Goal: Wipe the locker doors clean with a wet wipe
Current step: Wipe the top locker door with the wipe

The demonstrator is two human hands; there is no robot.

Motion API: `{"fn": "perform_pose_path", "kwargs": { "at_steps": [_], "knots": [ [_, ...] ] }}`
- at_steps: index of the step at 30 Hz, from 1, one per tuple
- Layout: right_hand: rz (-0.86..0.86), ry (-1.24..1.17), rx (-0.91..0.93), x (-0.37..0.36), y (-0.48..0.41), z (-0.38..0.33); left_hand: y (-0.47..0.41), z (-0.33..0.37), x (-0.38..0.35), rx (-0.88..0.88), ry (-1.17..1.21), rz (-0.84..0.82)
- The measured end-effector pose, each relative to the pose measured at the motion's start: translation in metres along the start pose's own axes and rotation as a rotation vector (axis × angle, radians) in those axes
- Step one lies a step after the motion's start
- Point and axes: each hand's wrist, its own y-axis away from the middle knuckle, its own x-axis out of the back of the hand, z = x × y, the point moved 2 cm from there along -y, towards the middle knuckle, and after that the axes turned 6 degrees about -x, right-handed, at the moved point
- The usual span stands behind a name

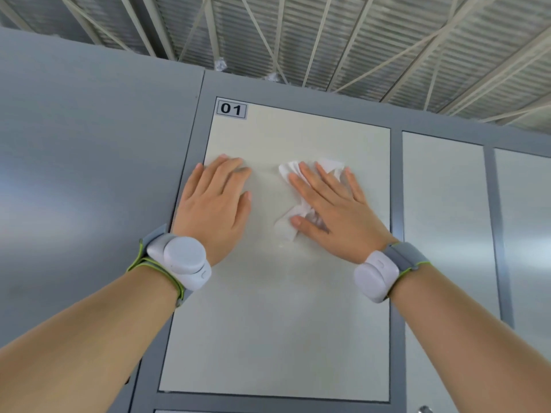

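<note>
Head view: both hands lie flat against locker door 01 (274, 308). Right hand (331, 210), fingers straight and spread, presses a crumpled white wet wipe (287, 226) to the panel; the wipe shows beyond its fingertips and beside its thumb. Left hand (214, 204), fingers straight and together, rests bare on the door just left of the wipe, holding nothing. White wrist devices (182, 260) on both wrists.

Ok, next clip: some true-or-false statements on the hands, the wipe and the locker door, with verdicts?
1. The right hand presses the wet wipe flat against the door. True.
2. The left hand holds a second wipe. False: it rests bare on the door, fingers straight.
3. The number label on this door reads 01. True.
4. The door stands ajar. False: it sits shut in its frame.
</note>
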Motion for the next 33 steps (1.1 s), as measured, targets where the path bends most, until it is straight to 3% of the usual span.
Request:
{"fn": "perform_pose_path", "kwargs": {
  "at_steps": [3,9,20,30,33],
  "knots": [
    [0.022,0.061,-0.005,0.0,0.0,0.006,-0.001,0.003,-0.002,0.005,-0.005,-0.003],
    [0.194,-0.024,-0.274,-0.006,-0.009,0.017,-0.002,0.013,-0.014,0.007,0.012,-0.081],
    [0.235,0.012,-0.139,-0.019,0.006,-0.009,0.001,0.019,-0.025,-0.004,-0.155,-0.065],
    [0.402,-0.024,-0.446,-0.016,0.023,0.035,0.0,0.02,-0.025,-0.017,-0.19,-0.034],
    [0.443,-0.089,-0.447,-0.02,0.022,0.028,0.0,0.02,-0.025,-0.018,-0.202,-0.027]
  ]
}}
